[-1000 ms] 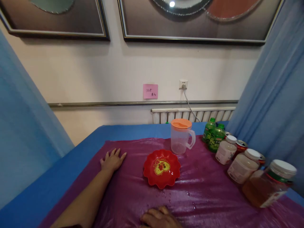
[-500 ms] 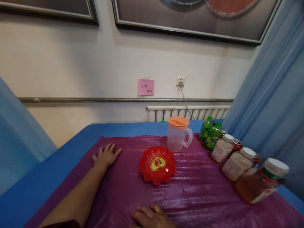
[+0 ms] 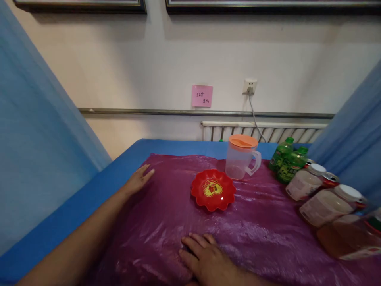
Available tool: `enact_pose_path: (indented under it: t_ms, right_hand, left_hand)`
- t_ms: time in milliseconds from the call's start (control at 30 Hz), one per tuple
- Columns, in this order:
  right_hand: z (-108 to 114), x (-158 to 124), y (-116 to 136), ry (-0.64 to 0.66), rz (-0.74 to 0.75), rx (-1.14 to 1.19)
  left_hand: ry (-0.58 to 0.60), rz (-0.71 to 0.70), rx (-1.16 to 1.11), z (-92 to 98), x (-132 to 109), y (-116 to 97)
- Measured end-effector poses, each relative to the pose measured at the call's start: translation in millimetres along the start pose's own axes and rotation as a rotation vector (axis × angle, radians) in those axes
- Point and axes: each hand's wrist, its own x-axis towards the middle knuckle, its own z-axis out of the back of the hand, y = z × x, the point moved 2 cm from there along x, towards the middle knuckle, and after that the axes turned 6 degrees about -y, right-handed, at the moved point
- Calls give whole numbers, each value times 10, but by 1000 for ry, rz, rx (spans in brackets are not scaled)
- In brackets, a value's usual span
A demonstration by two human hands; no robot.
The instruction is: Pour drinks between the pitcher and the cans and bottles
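My left hand (image 3: 137, 178) is open at the left edge of the purple plastic sheet (image 3: 166, 222), touching it with nothing in its grasp. In front of the red scalloped plate (image 3: 228, 192), my right hand (image 3: 205, 256) lies palm down on the sheet, fingers stretched out and holding nothing. The plate has a yellow heart print in its middle and sits between and beyond the two hands. Behind it to the right stands a clear plastic pitcher (image 3: 236, 163) with an orange lid, its handle pointing right.
At the right are two green bottles (image 3: 291, 167), white-capped jars (image 3: 324, 206), a jar of brown liquid (image 3: 345, 238) and a few cans (image 3: 330, 179). Blue curtains (image 3: 38, 131) hang at both sides. A radiator (image 3: 285, 133) and rail (image 3: 166, 112) run along the wall.
The view has tilted down and turned left. My right hand has come further into view, reaching forward on the sheet. My left hand has shifted to the sheet's left edge. The plate and pitcher stay put.
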Motion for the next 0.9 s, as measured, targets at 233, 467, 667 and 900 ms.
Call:
enact_pose_path:
  t_ms: [233,467,667,900]
  right_hand:
    - [43,-151,57,16,-29,71]
    - [129,-168,65,35,-46,60]
    - [77,-114,75,12,-59,37]
    - [178,-182,14,-66,87,-54]
  left_hand:
    - [34,-27,108,-2,-1481,437]
    - [77,-26,252,-29,-1558,349]
    - [85,-39,268,-4,-1399,293]
    - [-27,-37,227,33,-1383,437]
